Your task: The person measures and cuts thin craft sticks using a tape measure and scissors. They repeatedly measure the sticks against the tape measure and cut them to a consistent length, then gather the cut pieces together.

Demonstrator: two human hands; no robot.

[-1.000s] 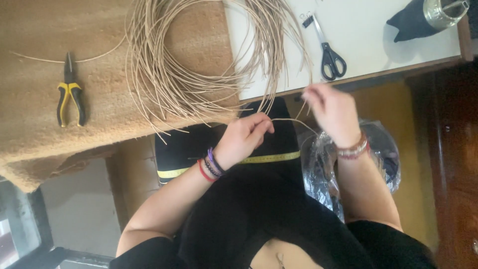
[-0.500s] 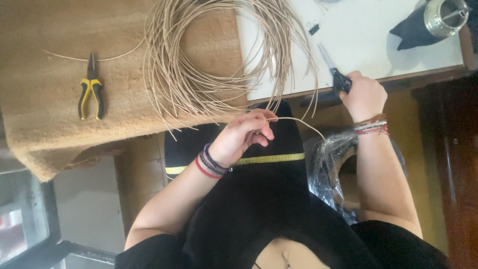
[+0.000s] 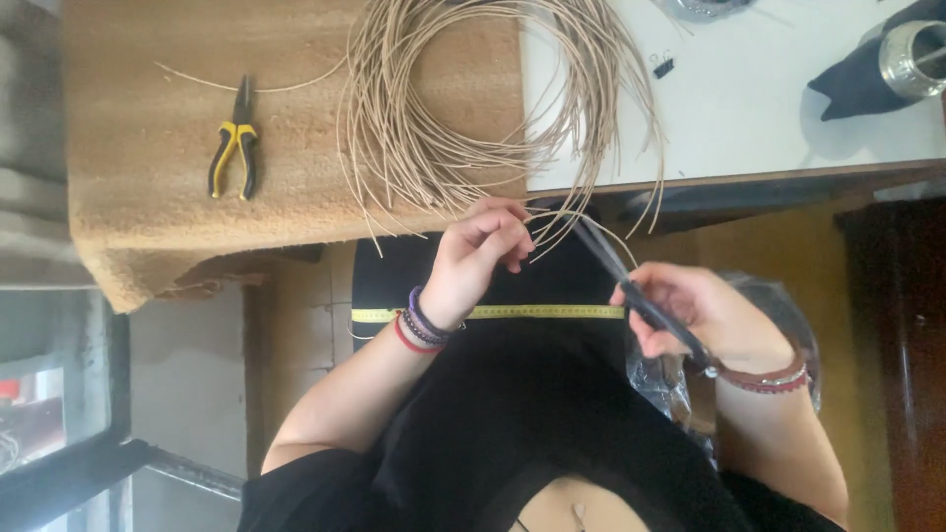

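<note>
The left hand (image 3: 483, 258) pinches 1 thin strand of tan reed (image 3: 581, 219) between thumb and bent fingers, just below the edge of the counter (image 3: 749, 118), and the strand arcs from there toward the right. The right hand (image 3: 700, 317) is closed around the handles of 1 pair of dark scissors (image 3: 631, 291), whose blades point up toward the held strand; the blades are blurred, so I cannot tell whether they stand apart or whether they touch the reed. Judging by this, a length of reed is gripped and lined up for cutting but not visibly severed, and nearly all of the material is uncut: 1 large coil of reed (image 3: 473, 108) lies on the counter, half on the brown mat (image 3: 148, 197) and half on the white surface, with many loose ends hanging over the edge. 1 yellow measuring tape (image 3: 512, 312) stretches across the dark lap below both hands. On the mat, well apart from the hands, lie 1 pair of pliers with yellow and black handles (image 3: 234, 153) and 1 loose reed piece (image 3: 256, 87). At the far right of the counter stands 1 metal cup (image 3: 912, 54) beside a dark cloth (image 3: 852, 89), and 1 small black clip (image 3: 662, 67) lies near the coil.
</note>
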